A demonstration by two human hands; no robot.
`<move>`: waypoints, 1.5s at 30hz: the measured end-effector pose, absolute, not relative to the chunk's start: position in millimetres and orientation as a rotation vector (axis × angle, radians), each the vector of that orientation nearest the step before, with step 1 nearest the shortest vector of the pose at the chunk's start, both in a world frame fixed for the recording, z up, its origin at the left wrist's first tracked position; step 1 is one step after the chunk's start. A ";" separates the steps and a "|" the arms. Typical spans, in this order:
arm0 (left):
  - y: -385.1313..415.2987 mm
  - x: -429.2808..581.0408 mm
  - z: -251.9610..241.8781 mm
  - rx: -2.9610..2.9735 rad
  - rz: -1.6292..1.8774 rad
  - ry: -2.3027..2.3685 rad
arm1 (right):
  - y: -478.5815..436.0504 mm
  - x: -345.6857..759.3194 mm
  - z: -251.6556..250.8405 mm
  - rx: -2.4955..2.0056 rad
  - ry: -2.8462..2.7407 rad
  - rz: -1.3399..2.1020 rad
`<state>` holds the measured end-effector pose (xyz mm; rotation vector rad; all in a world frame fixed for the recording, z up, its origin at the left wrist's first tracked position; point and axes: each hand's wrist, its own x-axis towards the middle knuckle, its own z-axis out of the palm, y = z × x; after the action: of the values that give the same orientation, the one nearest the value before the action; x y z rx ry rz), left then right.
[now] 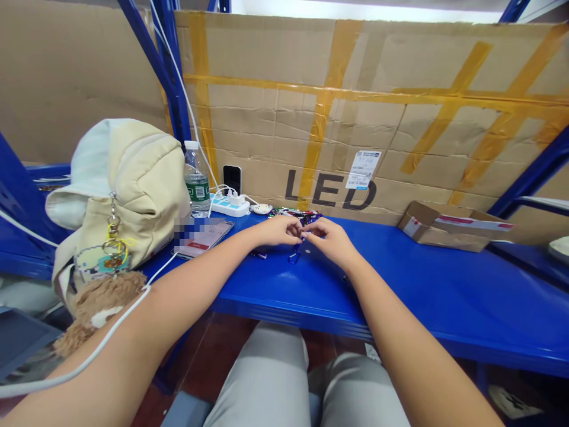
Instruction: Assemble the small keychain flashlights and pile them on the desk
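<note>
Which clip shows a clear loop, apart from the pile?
The blue carabiner just below the left hand and right hand; its loop shows singly, while the multicoloured pile lies beyond both hands.

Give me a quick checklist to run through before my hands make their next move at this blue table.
1. Hands together: ok, the left hand and right hand meet at the fingertips.
2. Grip on the small blue clip: cannot tell, the fingers hide what they pinch.
3. Pile of small coloured pieces close by: ok, just beyond the hands.
4. White cable away from the arm: not ok, it crosses the left forearm in this view.
5. Bottle upright and capped: ok.
6. Phone lying flat: ok, left of the hands.
</note>
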<state>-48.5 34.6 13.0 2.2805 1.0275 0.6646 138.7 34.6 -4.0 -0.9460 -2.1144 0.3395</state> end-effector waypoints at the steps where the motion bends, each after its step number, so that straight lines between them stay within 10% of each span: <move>1: 34.8 -48.7 12.9 2.276 0.669 1.025 | 34.2 139.1 -3.9 -0.953 -2.119 0.334; 19: 39.7 -52.8 10.6 2.254 0.695 1.052 | 61.0 144.7 -21.4 -1.365 -2.509 -0.181; 45: 43.3 -55.9 9.6 2.305 0.680 1.091 | 42.0 133.1 -8.6 -0.926 -2.088 0.294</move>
<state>-55.9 43.3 9.6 2.3047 1.0906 0.6795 133.1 42.0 -8.6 -0.9265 -2.0878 0.2936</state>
